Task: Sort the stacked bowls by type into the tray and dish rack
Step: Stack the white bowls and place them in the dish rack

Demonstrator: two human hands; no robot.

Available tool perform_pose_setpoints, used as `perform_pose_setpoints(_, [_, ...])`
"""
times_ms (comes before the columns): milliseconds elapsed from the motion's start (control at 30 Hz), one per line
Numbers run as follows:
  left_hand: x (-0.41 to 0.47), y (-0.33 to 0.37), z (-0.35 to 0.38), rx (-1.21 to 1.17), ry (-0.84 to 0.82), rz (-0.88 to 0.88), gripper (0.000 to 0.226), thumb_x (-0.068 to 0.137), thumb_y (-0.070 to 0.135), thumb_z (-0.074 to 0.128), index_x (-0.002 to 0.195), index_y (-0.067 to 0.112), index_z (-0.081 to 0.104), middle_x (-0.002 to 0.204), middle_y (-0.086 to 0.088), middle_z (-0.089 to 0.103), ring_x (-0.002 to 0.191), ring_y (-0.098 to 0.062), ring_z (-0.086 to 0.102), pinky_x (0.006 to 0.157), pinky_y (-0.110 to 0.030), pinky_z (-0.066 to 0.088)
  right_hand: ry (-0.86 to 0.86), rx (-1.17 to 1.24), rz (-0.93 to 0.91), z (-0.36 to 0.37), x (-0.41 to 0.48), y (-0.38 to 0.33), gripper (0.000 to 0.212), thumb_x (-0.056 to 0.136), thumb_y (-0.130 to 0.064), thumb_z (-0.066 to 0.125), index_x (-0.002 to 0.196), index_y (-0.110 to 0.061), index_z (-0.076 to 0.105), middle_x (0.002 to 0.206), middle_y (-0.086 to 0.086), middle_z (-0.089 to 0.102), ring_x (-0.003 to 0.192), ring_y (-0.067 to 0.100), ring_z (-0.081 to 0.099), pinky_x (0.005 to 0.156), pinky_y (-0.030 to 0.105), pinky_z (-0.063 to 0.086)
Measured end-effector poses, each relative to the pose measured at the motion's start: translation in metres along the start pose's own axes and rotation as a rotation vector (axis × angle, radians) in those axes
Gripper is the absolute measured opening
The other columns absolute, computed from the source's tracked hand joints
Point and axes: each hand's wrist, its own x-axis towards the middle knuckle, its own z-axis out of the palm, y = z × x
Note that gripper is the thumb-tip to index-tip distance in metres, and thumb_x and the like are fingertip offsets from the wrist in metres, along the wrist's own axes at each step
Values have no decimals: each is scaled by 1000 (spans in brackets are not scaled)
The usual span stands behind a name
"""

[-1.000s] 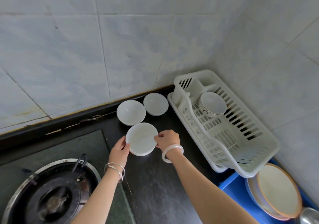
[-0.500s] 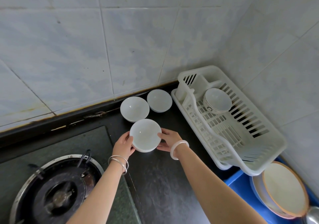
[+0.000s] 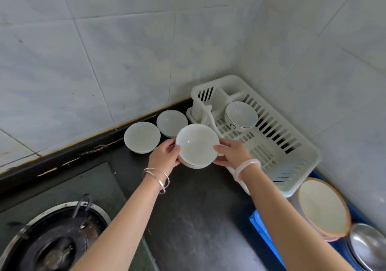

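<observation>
— While the white dish rack (image 3: 271,145) fills the counter's back right corner, where's the stack?
— Beside its near-left rim. My left hand (image 3: 165,156) and right hand (image 3: 231,152) clasp the stacked white bowls (image 3: 197,144) from opposite sides.

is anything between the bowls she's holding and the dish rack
Nothing visible blocks the way. The held bowls sit right by the dish rack near wall; the patterned bowl fills its far end, the nearer slats are free.

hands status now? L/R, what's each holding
Left hand: closed on the left side of the stack of white bowls.
Right hand: closed on the same stack's right side.
</observation>
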Motion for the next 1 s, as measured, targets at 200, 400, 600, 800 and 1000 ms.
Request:
perform_pose_setpoints(200, [20,43,82,23,-201,64,22,88,13,54,107,25,56,99,2,60,92,-17,61,66,-24,54,127,30,-77,-87,0,-25,34,87,-8,62,120,-15,61,104,6,68,82,20,70,60,23,59])
perform_pose_setpoints(400, [41,51,167,57,-337,-80,33,88,6,51,120,11,56,112,-15,59,105,-33,59,80,-39,55,210,-6,4,-161,26,-18,33,85,0,61,118,-2,60,99,12,64,88,22,62,79,29,52])
perform_pose_setpoints(600, [50,37,221,142,-399,-172,36,86,-2,45,120,6,55,112,-16,58,95,-32,57,70,-39,55,319,-20,142,-201,62,-3,22,87,-19,62,101,-3,60,78,7,64,69,18,62,43,22,51])
perform_pose_setpoints(800, [60,18,249,158,-425,-281,39,87,-5,47,125,3,52,129,-20,53,117,-39,52,77,-42,53,314,-212,196,-216,88,21,38,87,-43,56,103,-8,60,96,14,68,89,31,67,83,46,57])
perform_pose_setpoints(1000, [68,4,259,159,-457,-347,38,88,-4,50,126,-1,49,132,-23,49,118,-42,51,89,-49,50,272,-395,200,-224,100,28,52,91,-48,43,106,-1,60,110,26,66,99,40,65,91,55,50])
